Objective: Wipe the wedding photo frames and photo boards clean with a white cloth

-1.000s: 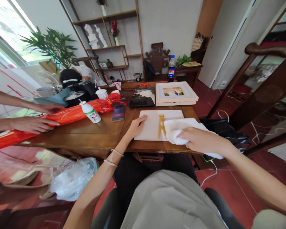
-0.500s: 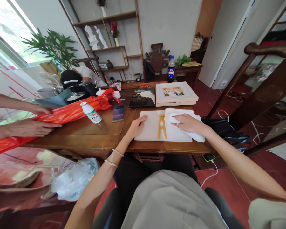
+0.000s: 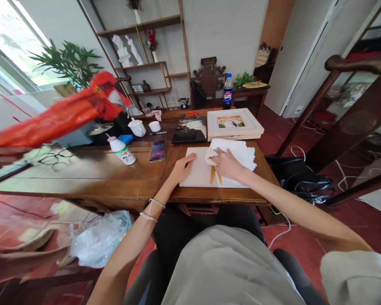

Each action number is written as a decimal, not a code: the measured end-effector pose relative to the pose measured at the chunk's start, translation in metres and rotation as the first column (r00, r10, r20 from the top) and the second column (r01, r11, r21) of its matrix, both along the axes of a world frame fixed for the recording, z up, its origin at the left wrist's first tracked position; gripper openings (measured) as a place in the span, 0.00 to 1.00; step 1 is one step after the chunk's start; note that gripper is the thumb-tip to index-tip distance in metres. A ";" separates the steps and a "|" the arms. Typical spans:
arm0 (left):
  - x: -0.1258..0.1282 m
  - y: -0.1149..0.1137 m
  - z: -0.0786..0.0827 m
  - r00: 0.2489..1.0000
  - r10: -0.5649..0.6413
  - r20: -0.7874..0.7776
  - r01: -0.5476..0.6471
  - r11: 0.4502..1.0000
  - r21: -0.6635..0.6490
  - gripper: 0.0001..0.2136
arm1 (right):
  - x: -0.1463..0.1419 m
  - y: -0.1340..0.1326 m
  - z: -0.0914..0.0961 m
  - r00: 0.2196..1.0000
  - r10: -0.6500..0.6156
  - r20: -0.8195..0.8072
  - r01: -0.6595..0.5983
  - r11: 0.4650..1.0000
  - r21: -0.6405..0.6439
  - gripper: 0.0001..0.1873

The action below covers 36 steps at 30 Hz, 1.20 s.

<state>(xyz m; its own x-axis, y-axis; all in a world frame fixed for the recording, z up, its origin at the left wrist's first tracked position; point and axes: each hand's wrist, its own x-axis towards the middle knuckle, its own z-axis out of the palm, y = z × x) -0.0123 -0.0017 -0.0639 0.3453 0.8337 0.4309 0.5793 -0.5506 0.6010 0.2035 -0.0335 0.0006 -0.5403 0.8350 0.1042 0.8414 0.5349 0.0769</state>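
Observation:
A white flat board (image 3: 197, 179) lies near the table's front edge. My left hand (image 3: 182, 168) rests on its left side, fingers stretched out and holding nothing. On the board is a gold shape with two legs (image 3: 212, 176), its top covered. A white cloth (image 3: 243, 153) is bunched under my right hand (image 3: 227, 164), whose fingers press it onto the board over the upper part of the gold shape. The cloth's loose end spreads to the right, across the board's far right corner.
Behind the board stand a dark picture panel (image 3: 190, 129) and a framed photo (image 3: 233, 123). A phone (image 3: 158, 150), a white bottle (image 3: 122, 151) and eyeglasses (image 3: 52, 159) are on the table to the left. Another person's blurred hand (image 3: 6, 156) holds a red plastic-wrapped bundle (image 3: 60, 114).
My right hand has slid left with the cloth, covering the top of the gold shape. My left hand stays put. The other person's red bundle has been lifted off the table, uncovering eyeglasses and white cups.

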 end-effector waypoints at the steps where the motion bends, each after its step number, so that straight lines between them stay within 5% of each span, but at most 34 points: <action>1: 0.000 0.000 0.000 1.000 -0.001 0.002 0.001 1.000 0.002 0.18 | -0.001 -0.008 0.001 1.000 0.014 0.022 -0.014 1.000 -0.001 0.19; 9: 0.001 0.000 -0.001 1.000 -0.004 0.004 0.004 1.000 0.012 0.18 | -0.003 -0.093 0.006 0.963 0.261 0.072 -0.255 0.963 -0.085 0.19; 14: 0.001 0.001 -0.002 1.000 0.015 0.011 -0.015 1.000 0.010 0.18 | -0.010 -0.045 0.005 0.967 0.253 0.016 -0.252 0.966 -0.064 0.17; 19: 0.002 0.000 0.003 1.000 0.000 0.003 0.000 1.000 0.018 0.19 | -0.034 0.013 0.004 0.997 0.054 0.052 -0.054 0.999 0.000 0.20; 22: 0.001 -0.002 0.005 0.999 -0.040 -0.002 0.040 0.999 0.020 0.20 | -0.054 -0.004 0.000 0.997 0.012 0.070 -0.016 0.998 0.059 0.21; 29: 0.000 0.000 0.005 1.000 -0.004 0.013 0.004 1.000 -0.026 0.20 | -0.066 -0.093 -0.008 0.965 0.235 0.116 -0.247 0.964 0.101 0.17; 32: 0.000 -0.001 0.005 1.000 -0.020 0.008 0.020 1.000 -0.017 0.19 | -0.054 -0.077 -0.003 0.955 0.293 0.043 -0.295 0.953 0.065 0.17; 36: 0.002 -0.002 0.006 0.999 -0.037 0.004 0.037 0.999 0.032 0.18 | -0.039 -0.017 0.011 0.980 0.200 -0.009 -0.200 0.978 -0.053 0.18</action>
